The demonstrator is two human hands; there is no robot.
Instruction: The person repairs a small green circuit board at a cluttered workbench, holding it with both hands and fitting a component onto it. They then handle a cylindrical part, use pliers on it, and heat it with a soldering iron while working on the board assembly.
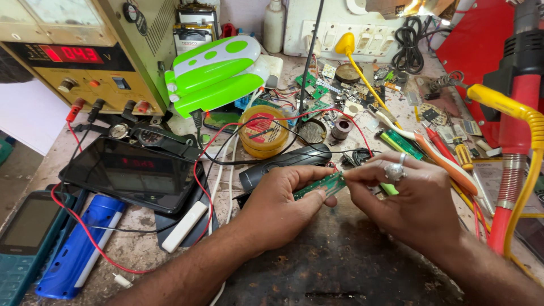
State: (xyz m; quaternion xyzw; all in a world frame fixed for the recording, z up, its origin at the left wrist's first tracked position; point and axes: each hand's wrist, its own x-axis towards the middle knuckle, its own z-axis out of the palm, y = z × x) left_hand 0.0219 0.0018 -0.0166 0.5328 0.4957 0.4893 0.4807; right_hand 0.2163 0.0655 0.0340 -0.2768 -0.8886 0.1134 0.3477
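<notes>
**A:** Start at the far left. What is out there?

**B:** Well to the left of the left hand (283, 207) lie a teal phone (22, 238) and a blue torch (79, 249). Nearer it is a dark tablet (133, 170), with a red wire (85, 232) looping past. Up and left of that hand is a bench power supply (79, 56) with a lit red readout.

**A:** And the left hand itself?

**B:** The fingers are curled, and thumb and fingertips pinch the left end of a small green circuit board (320, 185). A black casing (286, 164) lies just above its knuckles, and a round yellow tin (263, 133) is further up.

**A:** So where is the board?

**B:** It bridges the two hands, lifted off the dark surface (340, 260) and tilted up towards the right.

**A:** What about the right hand?

**B:** The right hand (411, 201) wears a ring (395, 171). Its fingertips are pressed together on the board's right end. I can't tell whether they grip the edge or a part on it.

**A:** Which step is this, would you say?

**B:** I'd judge it close handling or inspection of the board, with no tool in either hand.

**A:** What does a next move call for?

**B:** A steady pinch from the left hand, I think, and care with the thin wires just above both hands. Screwdrivers (447, 161) lie just right of the right hand, and a yellow coiled hose (510, 113) is further right.
</notes>
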